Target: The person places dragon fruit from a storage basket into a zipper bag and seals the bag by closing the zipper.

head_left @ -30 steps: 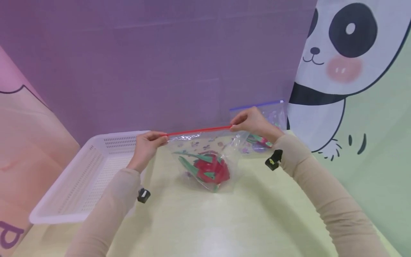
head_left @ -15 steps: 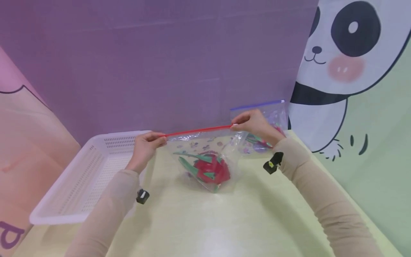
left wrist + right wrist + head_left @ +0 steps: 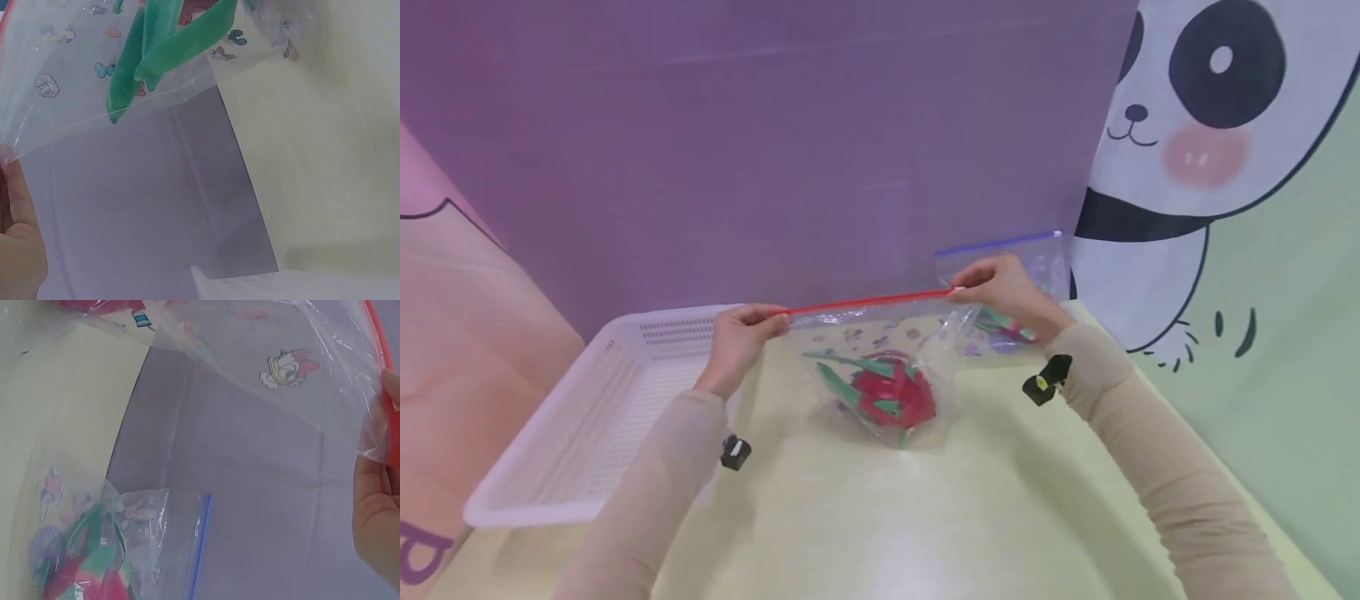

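Between both hands hangs a clear zip bag (image 3: 880, 333) with a red closing strip and small printed figures. Inside it lies a red thing with long green leaf-like parts, resembling a dragon fruit (image 3: 895, 392). My left hand (image 3: 737, 346) pinches the strip's left end; in the left wrist view that hand (image 3: 19, 231) shows at the edge beside the bag's corner. At the strip's right end, my right hand (image 3: 1011, 292) pinches near a small pale slider. The right wrist view shows this hand (image 3: 381, 512) on the red strip. The bag's lower part is near or on the table.
A second zip bag (image 3: 1000, 246) with a blue strip stands behind my right hand, holding a similar red and green thing (image 3: 87, 575). At left sits a white perforated basket (image 3: 542, 450) on the pale table (image 3: 887, 533). A purple backdrop (image 3: 775, 167) rises behind.
My right hand has slid slightly to the right along the strip, showing a longer stretch of red. The left hand stays nearly in place.
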A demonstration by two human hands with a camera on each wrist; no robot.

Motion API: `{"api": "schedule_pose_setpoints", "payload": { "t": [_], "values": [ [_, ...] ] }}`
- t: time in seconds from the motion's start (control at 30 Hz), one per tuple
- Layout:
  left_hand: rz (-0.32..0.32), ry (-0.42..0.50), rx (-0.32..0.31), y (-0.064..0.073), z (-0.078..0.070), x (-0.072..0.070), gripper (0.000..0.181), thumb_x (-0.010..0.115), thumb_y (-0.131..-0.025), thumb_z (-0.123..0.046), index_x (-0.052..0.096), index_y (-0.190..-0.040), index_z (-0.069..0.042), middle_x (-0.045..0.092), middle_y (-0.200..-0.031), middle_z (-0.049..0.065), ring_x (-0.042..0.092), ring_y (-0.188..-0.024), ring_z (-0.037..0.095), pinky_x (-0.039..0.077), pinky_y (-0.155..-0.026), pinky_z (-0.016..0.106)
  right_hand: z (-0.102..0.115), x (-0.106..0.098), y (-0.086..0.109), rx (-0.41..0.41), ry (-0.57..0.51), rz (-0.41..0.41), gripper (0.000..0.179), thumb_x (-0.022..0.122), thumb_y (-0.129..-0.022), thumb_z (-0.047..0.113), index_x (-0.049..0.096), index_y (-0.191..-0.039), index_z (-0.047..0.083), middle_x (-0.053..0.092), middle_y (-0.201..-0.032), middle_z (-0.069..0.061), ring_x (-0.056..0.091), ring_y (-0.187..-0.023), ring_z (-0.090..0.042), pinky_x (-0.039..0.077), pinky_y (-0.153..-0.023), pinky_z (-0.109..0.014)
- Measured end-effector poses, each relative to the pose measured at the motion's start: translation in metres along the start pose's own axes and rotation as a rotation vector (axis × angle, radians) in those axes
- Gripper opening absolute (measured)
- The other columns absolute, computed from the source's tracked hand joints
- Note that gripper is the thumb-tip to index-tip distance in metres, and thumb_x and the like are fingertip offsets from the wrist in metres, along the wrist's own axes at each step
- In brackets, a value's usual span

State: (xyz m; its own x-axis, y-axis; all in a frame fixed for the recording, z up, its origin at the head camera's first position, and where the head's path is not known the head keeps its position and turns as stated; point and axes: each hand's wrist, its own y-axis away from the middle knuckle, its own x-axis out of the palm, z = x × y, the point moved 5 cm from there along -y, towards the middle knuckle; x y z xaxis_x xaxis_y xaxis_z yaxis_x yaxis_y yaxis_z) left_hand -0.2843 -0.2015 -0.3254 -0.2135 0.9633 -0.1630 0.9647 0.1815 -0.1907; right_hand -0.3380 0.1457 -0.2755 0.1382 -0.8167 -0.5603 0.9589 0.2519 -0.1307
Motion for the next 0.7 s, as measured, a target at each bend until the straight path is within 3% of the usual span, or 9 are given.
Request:
{"api": "schedule_pose_setpoints", "payload": {
  "t": [0.37,0.6,0.7],
  "values": [
    [0.008,0.014,0.014,0.002,-0.001,-0.005,0.022,0.066,-0.083,-0.007,0.063,-0.103,0.003,0.065,-0.071,-0.016,0.064,-0.070,0.000,0.053,-0.072,0.017,-0.005,-0.012,0.005,-0.042,-0.024,-0.024,0.028,0.077,-0.074,0.022,0.070,-0.097,0.007,0.070,-0.082,0.003,0.060,-0.079,-0.012,0.050,-0.068,-0.023],
    [0.005,0.032,0.026,0.001,-0.003,-0.003,0.025,0.066,-0.083,-0.005,0.062,-0.105,0.006,0.065,-0.071,-0.015,0.065,-0.070,0.001,0.054,-0.074,0.021,-0.006,-0.014,0.006,-0.043,-0.019,-0.013,0.031,0.075,-0.076,0.024,0.069,-0.100,0.006,0.069,-0.084,0.003,0.060,-0.080,-0.013,0.050,-0.069,-0.023],
    [-0.005,-0.007,0.023,0.000,-0.003,-0.002,0.027,0.066,-0.083,-0.008,0.062,-0.106,0.004,0.064,-0.073,-0.015,0.065,-0.071,0.000,0.054,-0.077,0.024,-0.007,-0.015,0.006,-0.039,-0.015,-0.013,0.034,0.075,-0.076,0.027,0.068,-0.102,0.007,0.069,-0.086,0.002,0.060,-0.082,-0.013,0.050,-0.071,-0.023]
  ]
}}
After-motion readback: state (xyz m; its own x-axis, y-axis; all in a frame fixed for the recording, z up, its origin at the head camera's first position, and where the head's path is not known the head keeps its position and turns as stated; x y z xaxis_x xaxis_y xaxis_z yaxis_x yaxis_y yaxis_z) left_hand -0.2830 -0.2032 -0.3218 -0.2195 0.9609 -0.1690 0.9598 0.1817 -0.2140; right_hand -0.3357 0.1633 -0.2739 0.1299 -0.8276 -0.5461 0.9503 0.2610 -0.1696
